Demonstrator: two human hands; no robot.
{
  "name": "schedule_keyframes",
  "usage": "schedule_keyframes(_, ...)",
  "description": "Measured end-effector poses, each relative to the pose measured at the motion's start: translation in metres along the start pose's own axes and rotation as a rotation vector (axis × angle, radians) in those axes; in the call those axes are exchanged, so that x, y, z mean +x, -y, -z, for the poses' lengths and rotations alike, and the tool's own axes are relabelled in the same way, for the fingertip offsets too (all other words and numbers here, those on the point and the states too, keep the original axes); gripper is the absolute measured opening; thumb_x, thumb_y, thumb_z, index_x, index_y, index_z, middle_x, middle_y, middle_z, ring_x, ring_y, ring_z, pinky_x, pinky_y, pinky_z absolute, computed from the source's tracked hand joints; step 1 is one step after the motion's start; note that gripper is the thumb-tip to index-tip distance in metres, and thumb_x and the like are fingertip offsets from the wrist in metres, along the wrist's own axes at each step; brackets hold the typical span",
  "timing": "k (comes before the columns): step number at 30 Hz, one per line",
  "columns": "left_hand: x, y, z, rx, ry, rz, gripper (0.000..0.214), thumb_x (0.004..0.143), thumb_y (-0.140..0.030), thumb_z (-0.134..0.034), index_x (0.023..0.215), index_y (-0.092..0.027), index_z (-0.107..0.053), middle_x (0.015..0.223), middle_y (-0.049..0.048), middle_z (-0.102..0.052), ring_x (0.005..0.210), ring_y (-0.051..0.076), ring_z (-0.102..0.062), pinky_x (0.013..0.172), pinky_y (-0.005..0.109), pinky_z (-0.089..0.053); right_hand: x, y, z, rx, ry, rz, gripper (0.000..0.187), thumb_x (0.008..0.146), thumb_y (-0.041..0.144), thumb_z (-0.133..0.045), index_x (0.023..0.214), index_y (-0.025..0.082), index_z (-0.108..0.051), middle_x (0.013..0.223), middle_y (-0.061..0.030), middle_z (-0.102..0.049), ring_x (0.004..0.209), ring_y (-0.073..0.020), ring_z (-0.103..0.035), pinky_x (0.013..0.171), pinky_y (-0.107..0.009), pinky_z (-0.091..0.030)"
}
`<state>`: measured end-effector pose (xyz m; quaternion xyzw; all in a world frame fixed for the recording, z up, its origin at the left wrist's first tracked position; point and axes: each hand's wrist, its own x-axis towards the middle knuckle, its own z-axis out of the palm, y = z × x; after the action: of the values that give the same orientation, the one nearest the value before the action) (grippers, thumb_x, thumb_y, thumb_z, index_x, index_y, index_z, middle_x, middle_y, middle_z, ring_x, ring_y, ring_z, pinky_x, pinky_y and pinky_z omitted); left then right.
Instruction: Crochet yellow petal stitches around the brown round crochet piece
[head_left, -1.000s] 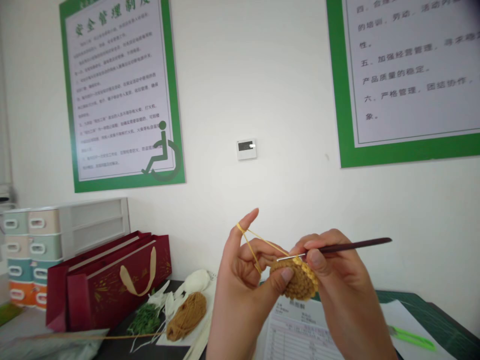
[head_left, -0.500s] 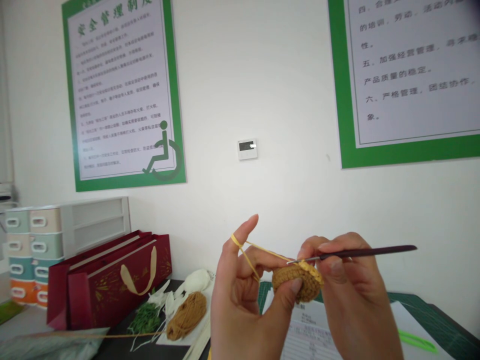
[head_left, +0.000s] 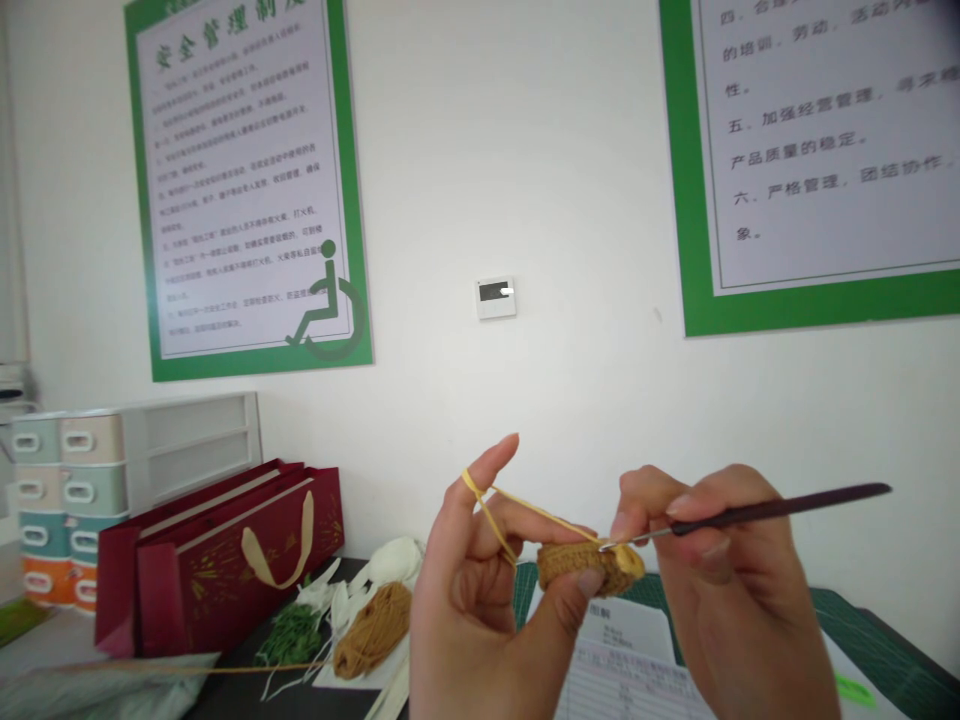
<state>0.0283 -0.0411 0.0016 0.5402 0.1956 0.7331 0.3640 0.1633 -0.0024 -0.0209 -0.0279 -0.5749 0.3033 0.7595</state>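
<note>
Yarn (head_left: pixel 540 514) loops the raised forefinger of my left hand (head_left: pixel 480 590); thumb and middle finger pinch the crochet disc (head_left: pixel 581 565) above the printed sheet (head_left: pixel 630 670). My right hand (head_left: pixel 735 590), just right of the disc, pinches the hook (head_left: pixel 780 508).

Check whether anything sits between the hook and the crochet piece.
Nothing visible does. The hook in the right hand meets the piece at its upper edge, where the yarn from the left hand forefinger also runs.
</note>
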Motion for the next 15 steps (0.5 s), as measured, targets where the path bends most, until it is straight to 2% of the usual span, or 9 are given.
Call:
schedule_keyframes(4, 0.000, -0.003, -0.003, 0.007, -0.017, -0.029, 0.071, 0.074, -0.002, -0.082, 0.135, -0.030, -0.060, 0.077, -0.0030, -0.075, 0.076, 0.017, -0.069, 0.076, 0.031, -0.060, 0.000, 0.008, -0.004, -0.124, -0.013, 0.125, 0.002, 0.097, 0.035, -0.065, 0.098, 0.034, -0.067, 0.080, -0.0008, -0.075, 0.076, -0.0197, -0.065, 0.073, -0.036, -0.048)
schedule_keyframes(10, -0.001, -0.005, -0.004, -0.004, -0.028, -0.032, 0.068, 0.073, -0.003, -0.084, 0.132, -0.030, -0.062, 0.075, -0.0036, -0.076, 0.074, 0.017, -0.072, 0.073, 0.028, -0.062, -0.005, 0.018, -0.012, -0.336, -0.034, 0.261, 0.007, 0.096, 0.032, -0.067, 0.100, 0.037, -0.070, 0.087, -0.0005, -0.079, 0.076, -0.0228, -0.068, 0.078, -0.046, -0.048)
schedule_keyframes(13, -0.001, -0.006, -0.004, -0.013, -0.045, -0.023, 0.069, 0.072, -0.006, -0.086, 0.132, -0.029, -0.062, 0.075, -0.0029, -0.076, 0.073, 0.017, -0.071, 0.072, 0.026, -0.062, -0.007, 0.020, -0.008, -0.413, -0.019, 0.321, 0.015, 0.097, 0.030, -0.066, 0.105, 0.040, -0.072, 0.092, -0.0014, -0.081, 0.076, -0.0236, -0.069, 0.078, -0.048, -0.048)
schedule_keyframes(15, -0.002, -0.007, -0.006, -0.013, -0.063, -0.021, 0.068, 0.071, -0.006, -0.086, 0.131, -0.028, -0.062, 0.074, -0.0026, -0.076, 0.073, 0.016, -0.071, 0.072, 0.025, -0.062, -0.008, 0.022, -0.003, -0.477, 0.046, 0.368, 0.026, 0.095, 0.023, -0.066, 0.112, 0.042, -0.073, 0.095, -0.0020, -0.082, 0.076, -0.0240, -0.069, 0.075, -0.048, -0.049)
